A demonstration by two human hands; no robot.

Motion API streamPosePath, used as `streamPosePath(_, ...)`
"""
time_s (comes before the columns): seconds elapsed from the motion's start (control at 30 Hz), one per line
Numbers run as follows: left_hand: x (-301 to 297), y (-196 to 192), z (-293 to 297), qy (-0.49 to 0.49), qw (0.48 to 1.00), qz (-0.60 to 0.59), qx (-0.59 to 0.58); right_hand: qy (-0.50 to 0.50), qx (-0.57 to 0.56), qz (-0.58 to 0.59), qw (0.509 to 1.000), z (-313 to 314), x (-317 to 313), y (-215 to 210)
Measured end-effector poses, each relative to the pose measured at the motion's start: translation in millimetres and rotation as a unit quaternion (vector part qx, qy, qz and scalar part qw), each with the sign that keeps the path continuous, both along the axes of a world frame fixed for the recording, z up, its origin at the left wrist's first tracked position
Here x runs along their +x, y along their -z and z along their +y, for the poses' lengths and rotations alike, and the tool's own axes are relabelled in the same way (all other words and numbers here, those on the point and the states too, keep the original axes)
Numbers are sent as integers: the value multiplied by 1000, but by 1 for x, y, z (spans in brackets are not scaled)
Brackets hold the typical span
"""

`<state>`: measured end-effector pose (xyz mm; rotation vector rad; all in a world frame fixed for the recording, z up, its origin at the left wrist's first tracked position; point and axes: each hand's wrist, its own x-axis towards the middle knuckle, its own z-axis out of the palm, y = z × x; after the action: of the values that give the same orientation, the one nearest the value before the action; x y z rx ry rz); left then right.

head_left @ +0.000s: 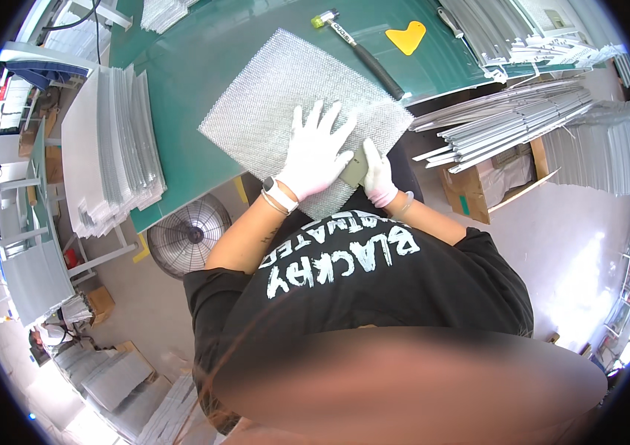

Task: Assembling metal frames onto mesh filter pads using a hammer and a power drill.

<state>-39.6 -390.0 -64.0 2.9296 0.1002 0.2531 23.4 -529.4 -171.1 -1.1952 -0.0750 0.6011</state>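
A silvery square sheet of metal mesh (256, 96) lies turned like a diamond on the green table, its near corner reaching over the edge toward my body. My left hand (319, 152), in a white glove, rests flat on the mesh with its fingers spread. At the sheet's near right edge my right hand (379, 176), also gloved, closes on a small grey-green flat piece (354, 170) laid against the mesh. Part of that piece is hidden under the glove.
A mallet (363, 59) with a black handle and a yellow heart-shaped scraper (406, 37) lie on the green table (189, 159) beyond the mesh. White panels (111, 141) stand stacked at left. Metal strips (508, 122) lie above a cardboard box (471, 196) at right. A floor fan (190, 236) stands below.
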Motion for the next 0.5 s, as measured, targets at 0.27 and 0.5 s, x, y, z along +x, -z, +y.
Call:
streamPosePath(0.27,20,-14,70,88,994,-10,59,-527,-303,-373,700,3,56,-63)
streamPosePath(0.5,7,-51,-19,270,944,160,99,-233,-588,-591,501,-95,190,53)
